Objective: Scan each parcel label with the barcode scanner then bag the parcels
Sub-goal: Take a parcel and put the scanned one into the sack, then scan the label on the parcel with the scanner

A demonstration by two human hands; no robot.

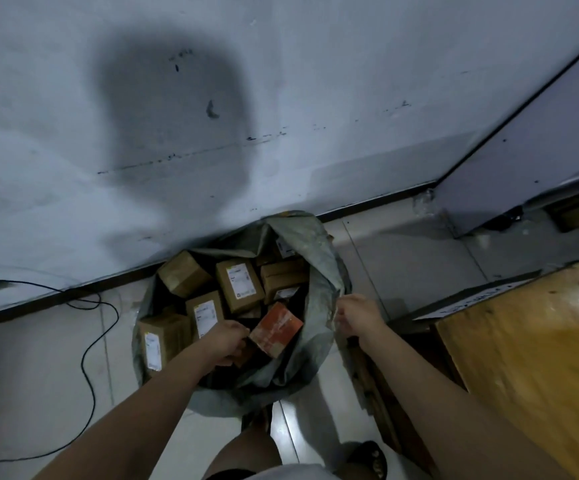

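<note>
A grey sack (319, 271) stands open on the floor against the wall. Inside it lie several brown cardboard parcels (239, 285) with white labels, plus an orange-red parcel (276, 329) near the front. My left hand (227, 341) reaches into the sack beside the orange-red parcel, fingers curled on something dark that I cannot make out. My right hand (359, 315) pinches the sack's right rim and holds it up. No barcode scanner is in view.
A wooden table (530, 358) fills the lower right, with a dark box edge (454, 303) beside it. A black cable (87, 341) loops over the tiled floor at left. My legs and a sandalled foot (371, 459) stand just below the sack.
</note>
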